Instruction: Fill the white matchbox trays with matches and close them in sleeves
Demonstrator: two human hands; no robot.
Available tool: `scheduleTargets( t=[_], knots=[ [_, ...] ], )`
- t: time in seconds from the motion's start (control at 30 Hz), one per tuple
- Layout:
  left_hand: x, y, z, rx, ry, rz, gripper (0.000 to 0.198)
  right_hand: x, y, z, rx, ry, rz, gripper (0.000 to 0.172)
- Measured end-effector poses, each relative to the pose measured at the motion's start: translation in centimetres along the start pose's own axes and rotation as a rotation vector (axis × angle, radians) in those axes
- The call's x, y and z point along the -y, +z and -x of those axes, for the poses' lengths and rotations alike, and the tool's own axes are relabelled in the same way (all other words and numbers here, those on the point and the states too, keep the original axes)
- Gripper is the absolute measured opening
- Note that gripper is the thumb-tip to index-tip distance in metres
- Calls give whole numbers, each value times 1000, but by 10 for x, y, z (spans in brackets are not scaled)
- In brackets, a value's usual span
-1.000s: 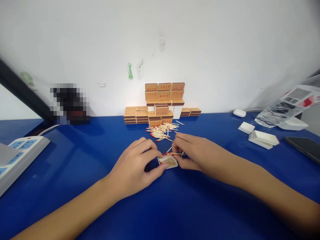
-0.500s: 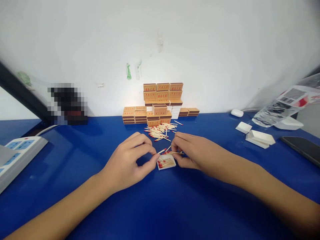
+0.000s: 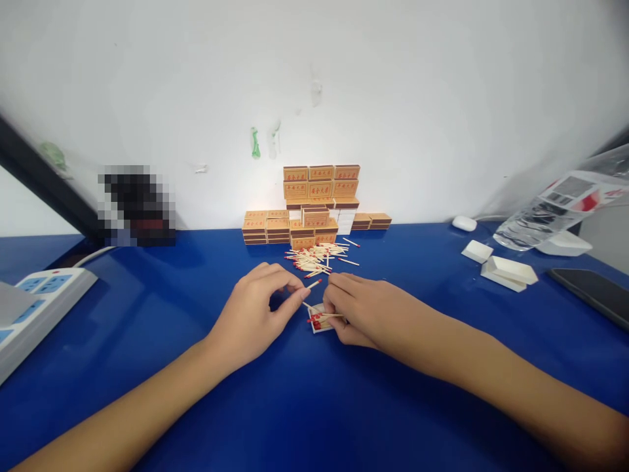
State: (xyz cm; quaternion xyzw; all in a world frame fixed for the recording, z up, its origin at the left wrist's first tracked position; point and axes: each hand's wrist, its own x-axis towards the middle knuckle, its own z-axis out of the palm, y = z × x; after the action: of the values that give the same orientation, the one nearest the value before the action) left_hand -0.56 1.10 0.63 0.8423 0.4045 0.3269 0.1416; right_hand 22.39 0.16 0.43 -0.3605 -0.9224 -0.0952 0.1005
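Between thumb and forefinger my left hand (image 3: 263, 308) pinches a single match (image 3: 314, 284), its red head pointing right and up. My right hand (image 3: 361, 308) is closed on several matches (image 3: 330, 316) over a small white matchbox tray (image 3: 314, 330). Their red heads point left, and the fingers cover the tray's right side. More red-headed matches lie inside the tray. Behind both hands a loose pile of matches (image 3: 317, 257) is spread on the blue table (image 3: 314, 406).
Stacked matchboxes (image 3: 321, 190) stand against the wall, with lower rows on either side. To the right are white box trays (image 3: 510, 272), a plastic bottle (image 3: 538, 213), a white mouse-shaped case (image 3: 464, 223) and a phone (image 3: 590, 295). A power strip (image 3: 54, 308) lies at left.
My right hand has moved left and slightly down, bringing its matches over the tray. My left hand has shifted slightly up, away from the tray, still pinching its match.
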Motion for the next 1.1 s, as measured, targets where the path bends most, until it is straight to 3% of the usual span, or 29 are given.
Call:
scheduleTargets(
  t=[0.13,0.5,0.8,0.97,1.1],
  knots=[
    [0,3,-1,83,-28,55,13,0,-5,0,42,20,-23,7],
    [0,7,-1,118,-30,95,12,-2,-6,1,83,64,-30,6],
    [1,-1,-3,-226,-110,45,11,0,-13,-3,115,37,-51,1],
    [-1,-3,-1,-238,-92,32,10,-7,-27,2,122,16,-177,12],
    [-4,-2,-1,-218,-174,117,13,-16,-33,8,118,34,-251,12]
  ],
)
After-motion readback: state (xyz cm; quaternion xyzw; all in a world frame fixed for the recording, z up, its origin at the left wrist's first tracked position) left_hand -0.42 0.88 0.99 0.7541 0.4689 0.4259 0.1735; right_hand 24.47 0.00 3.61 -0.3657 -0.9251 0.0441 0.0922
